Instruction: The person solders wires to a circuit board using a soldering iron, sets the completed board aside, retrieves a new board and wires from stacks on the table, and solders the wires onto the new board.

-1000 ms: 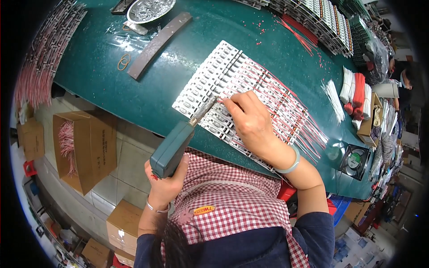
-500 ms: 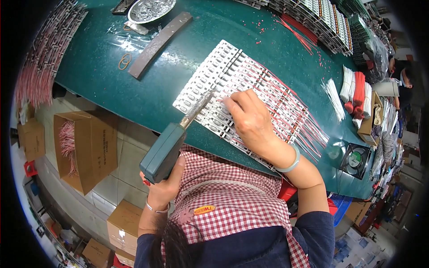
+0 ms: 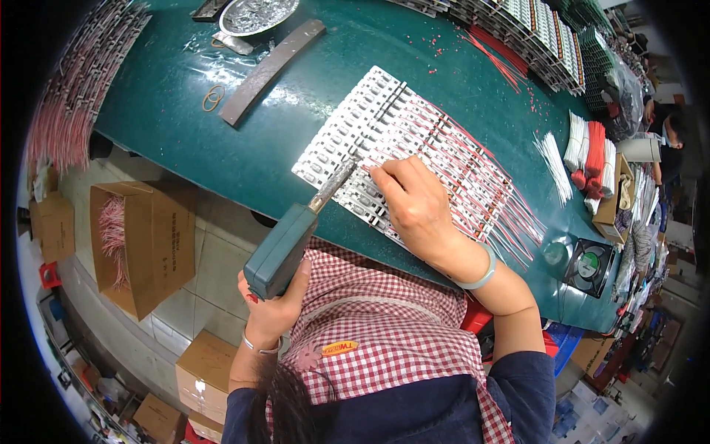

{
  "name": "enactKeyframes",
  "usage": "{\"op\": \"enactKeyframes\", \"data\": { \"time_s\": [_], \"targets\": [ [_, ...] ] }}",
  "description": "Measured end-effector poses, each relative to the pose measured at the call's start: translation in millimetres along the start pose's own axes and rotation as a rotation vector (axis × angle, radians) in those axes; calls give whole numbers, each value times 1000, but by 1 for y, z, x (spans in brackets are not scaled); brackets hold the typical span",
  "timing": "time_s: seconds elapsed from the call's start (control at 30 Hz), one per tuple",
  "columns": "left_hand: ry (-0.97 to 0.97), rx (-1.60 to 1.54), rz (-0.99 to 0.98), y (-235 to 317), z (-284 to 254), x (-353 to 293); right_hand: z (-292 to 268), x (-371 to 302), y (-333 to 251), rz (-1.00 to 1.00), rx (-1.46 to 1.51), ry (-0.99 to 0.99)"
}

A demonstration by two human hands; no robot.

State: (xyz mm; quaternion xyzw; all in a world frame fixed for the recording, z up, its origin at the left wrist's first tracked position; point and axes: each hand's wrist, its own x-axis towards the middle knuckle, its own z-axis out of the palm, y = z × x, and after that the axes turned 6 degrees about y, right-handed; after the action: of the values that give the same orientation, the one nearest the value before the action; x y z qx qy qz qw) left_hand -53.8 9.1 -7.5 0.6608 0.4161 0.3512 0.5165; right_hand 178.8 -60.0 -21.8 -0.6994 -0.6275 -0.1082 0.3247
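Note:
My left hand [image 3: 277, 305] grips the dark green body of a soldering gun [image 3: 281, 251]. Its metal barrel points up and right, with the tip over a panel of white circuit boards [image 3: 333, 140]. Close beside that tip, my right hand [image 3: 416, 203] has thumb and forefinger pinched together on what looks like a thin wire, mostly hidden by the fingers. Rows of red and white wires [image 3: 510, 211] run across the panel's right part and trail off its right edge. On the panel's left part, the boards carry no wires.
A grey-brown bar [image 3: 274, 72], rubber bands [image 3: 213, 98] and a foil-like metal dish [image 3: 259, 16] lie at the far left. Wire bundles [image 3: 592, 152] and a black fan [image 3: 589, 266] are at right. Wired panels [image 3: 85, 81] stack at left, above an open carton [image 3: 151, 248].
The whole view has shifted slightly. My left hand and the soldering gun have moved a little to the right; my right hand stays pinched near the tip.

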Motion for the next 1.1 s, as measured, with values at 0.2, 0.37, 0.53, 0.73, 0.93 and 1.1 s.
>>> {"op": "enactKeyframes", "data": {
  "time_s": [0.2,0.37,0.53,0.73,0.93,1.1],
  "targets": [
    [-143,49,-61,-5,-10,-5,0,0,0,3,-1,-12],
    [-127,68,-36,-5,-6,-4,1,0,0,-7,-2,-10],
    [-36,64,36,-3,1,0,1,0,-1,-15,-24,-19],
    [-88,139,22,-5,-7,-6,0,1,-2,-13,-27,-29],
    [-59,86,15,-17,-13,-16,1,0,0,-20,-18,-24],
    [-64,66,-14,-16,-13,-17,-1,2,-1,-16,-26,-13]
  ]
}}
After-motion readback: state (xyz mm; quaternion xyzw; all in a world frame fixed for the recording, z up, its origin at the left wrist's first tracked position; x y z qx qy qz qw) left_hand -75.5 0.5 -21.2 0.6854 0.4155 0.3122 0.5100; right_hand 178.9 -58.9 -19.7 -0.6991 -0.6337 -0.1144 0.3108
